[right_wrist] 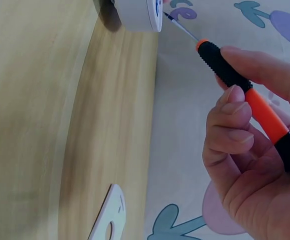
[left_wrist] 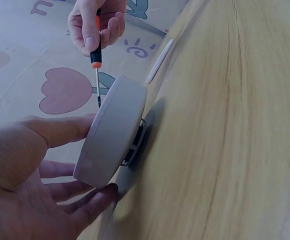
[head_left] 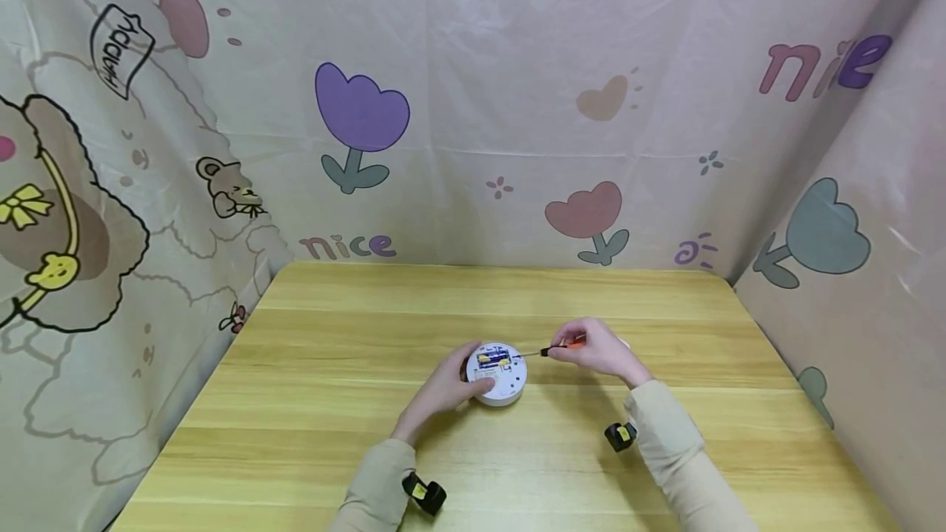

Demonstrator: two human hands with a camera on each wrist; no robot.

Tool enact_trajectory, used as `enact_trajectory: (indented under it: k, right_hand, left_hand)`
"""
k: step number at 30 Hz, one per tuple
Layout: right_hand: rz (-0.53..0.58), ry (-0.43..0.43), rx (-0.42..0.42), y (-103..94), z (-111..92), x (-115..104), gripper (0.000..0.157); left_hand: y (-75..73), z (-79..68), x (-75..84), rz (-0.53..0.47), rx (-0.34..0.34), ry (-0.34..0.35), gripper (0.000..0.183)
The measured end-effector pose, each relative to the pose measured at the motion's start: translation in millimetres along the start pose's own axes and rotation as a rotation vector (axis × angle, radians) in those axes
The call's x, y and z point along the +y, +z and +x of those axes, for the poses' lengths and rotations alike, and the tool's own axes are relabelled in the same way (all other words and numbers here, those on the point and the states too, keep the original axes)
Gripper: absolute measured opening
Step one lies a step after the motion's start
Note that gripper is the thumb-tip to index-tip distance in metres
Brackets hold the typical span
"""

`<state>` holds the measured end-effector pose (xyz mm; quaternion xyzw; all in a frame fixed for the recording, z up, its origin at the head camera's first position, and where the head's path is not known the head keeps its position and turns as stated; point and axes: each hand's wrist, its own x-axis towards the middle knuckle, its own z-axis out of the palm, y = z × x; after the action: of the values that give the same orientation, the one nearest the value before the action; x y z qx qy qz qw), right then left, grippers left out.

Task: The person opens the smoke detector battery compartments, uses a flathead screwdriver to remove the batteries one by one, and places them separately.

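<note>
A round white smoke detector (head_left: 504,389) is tilted over the wooden table, its face with an open battery compartment (head_left: 493,359) turned up. My left hand (head_left: 448,385) grips it from the left, thumb on the face and fingers around the side and underside. In the left wrist view, a slotted grille shows under the detector's body (left_wrist: 112,135). My right hand (head_left: 594,346) pinches the black and orange handle of a screwdriver (right_wrist: 265,112) between thumb and fingers. The screwdriver's thin tip points left, right at the edge of the battery compartment.
Behind my right hand lies a flat white plastic piece (right_wrist: 117,202) with a cutout, on the wooden table (head_left: 332,368). Patterned cloth (head_left: 473,105) hangs around the table's back and sides. A black wrist camera (head_left: 424,493) sits at my left sleeve, another (head_left: 619,437) at my right.
</note>
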<state>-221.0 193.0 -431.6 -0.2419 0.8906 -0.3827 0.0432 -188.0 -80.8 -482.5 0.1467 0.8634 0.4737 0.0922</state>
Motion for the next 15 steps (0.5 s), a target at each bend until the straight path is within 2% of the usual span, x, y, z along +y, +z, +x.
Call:
enact_trajectory:
  k: [9,15]
  right_hand:
    - [-0.049,-0.020,-0.023,0.9,2.6,-7.9,0.008]
    - [-0.109,-0.009,-0.019,-0.1,4.3,-13.0,0.008]
  left_hand:
    - [-1.2,-0.4,1.0,-0.008,0.040,0.011,0.066]
    - [-0.2,3.0,-2.6,-0.039,0.067,0.057,0.055]
